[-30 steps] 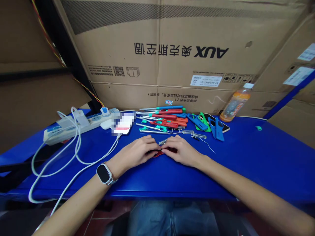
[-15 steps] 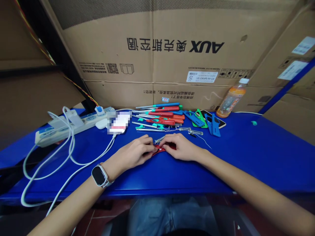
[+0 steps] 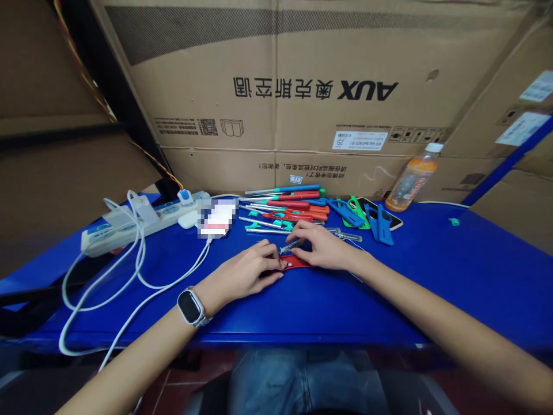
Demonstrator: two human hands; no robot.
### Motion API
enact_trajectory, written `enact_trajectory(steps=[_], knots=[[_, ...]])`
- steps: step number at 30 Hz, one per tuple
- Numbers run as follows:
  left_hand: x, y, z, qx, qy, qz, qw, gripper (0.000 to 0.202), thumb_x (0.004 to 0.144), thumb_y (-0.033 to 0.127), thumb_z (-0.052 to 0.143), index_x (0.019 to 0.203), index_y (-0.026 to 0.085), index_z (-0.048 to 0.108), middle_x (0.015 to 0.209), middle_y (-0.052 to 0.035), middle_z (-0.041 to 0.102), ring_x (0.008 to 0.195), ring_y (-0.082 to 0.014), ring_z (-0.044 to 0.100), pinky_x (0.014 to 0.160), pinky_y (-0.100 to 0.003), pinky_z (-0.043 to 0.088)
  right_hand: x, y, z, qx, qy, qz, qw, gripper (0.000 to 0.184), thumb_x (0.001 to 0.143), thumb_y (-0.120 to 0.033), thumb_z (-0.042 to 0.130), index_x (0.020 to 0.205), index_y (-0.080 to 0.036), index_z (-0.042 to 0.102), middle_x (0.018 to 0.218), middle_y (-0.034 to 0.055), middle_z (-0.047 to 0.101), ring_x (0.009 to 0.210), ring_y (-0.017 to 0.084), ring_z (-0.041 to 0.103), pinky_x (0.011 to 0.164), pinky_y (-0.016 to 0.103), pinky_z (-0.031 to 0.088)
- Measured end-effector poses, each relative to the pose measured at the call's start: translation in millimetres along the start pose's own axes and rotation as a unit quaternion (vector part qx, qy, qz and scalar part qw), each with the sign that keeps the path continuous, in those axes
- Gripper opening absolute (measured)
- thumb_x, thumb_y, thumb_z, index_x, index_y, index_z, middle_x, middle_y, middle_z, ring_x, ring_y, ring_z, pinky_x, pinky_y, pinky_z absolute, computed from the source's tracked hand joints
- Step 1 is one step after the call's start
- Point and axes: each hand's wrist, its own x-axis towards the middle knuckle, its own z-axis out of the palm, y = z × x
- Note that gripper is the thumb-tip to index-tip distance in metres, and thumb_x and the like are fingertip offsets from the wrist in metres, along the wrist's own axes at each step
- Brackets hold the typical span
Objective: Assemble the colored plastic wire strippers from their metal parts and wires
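A red plastic handle shell (image 3: 299,261) lies low over the blue table, with a small white part inside it. My left hand (image 3: 254,268), wearing a watch on the wrist, pinches the shell's left end. Just above the shell is a small clear tube with a metal end (image 3: 292,246), which looks like a lighter's fuel tank. The thumb and forefinger of my right hand (image 3: 323,248) close around this tube. My right hand partly covers the shell's right end.
Behind my hands lie several long-nosed lighters (image 3: 294,204), blue and green shell pieces (image 3: 378,223) and clear tubes (image 3: 349,237). A phone (image 3: 218,218), a power strip (image 3: 147,222) and white cables are left. An orange drink bottle (image 3: 412,178) leans against the cardboard (image 3: 194,69).
My right fingers have left the inside of the red shell and moved up to the clear tube. The left hand still holds the shell. The view has shifted slightly.
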Motion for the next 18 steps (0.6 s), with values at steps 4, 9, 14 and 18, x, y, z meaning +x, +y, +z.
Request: enact_trajectory(steps=[4,9,14,18], knots=[[-0.5,-0.6,1.1,-0.001,0.002,-0.004,1.000,0.022,0.099,0.028,0.051,0.102,0.018,0.070,0.100,-0.0073,0.061,0.096,-0.0202,0.057,0.094,-0.036,0.046,16.6,10.3,-4.2,-0.062,-0.080,-0.006,0.995,0.011,0.086,-0.019,0.065,0.095,-0.016,0.071,0.100,0.0079,0.068,0.098,0.023,0.060,0.089,0.040,0.045],[-1.3,-1.1,2.3,-0.001,0.008,-0.009,1.000,0.022,0.099,0.029,0.052,0.103,0.018,0.071,0.101,-0.0073,0.062,0.097,-0.0205,0.056,0.090,-0.034,0.048,16.6,4.0,-12.7,-0.081,-0.075,-0.048,0.993,0.010,0.090,-0.021,0.063,0.096,-0.016,0.071,0.097,0.0077,0.068,0.092,0.021,0.060,0.085,0.036,0.044],[-1.1,-0.3,2.2,0.012,0.016,-0.001,1.000,0.022,0.099,0.027,0.051,0.103,0.018,0.071,0.099,-0.0077,0.062,0.096,-0.0206,0.056,0.089,-0.035,0.048,-7.3,-5.4,-15.9,-0.097,-0.064,-0.035,0.993,0.013,0.093,-0.026,0.062,0.098,-0.017,0.070,0.096,0.0077,0.068,0.094,0.022,0.059,0.085,0.038,0.042],[-0.7,0.4,1.4,0.011,0.027,0.003,1.000,0.022,0.098,0.027,0.052,0.101,0.018,0.072,0.097,-0.0074,0.062,0.092,-0.0201,0.056,0.086,-0.035,0.049,-20.7,-6.6,-9.9,-0.080,-0.044,-0.020,0.996,0.011,0.092,-0.025,0.064,0.097,-0.019,0.072,0.095,0.0062,0.068,0.090,0.021,0.061,0.083,0.037,0.041]])
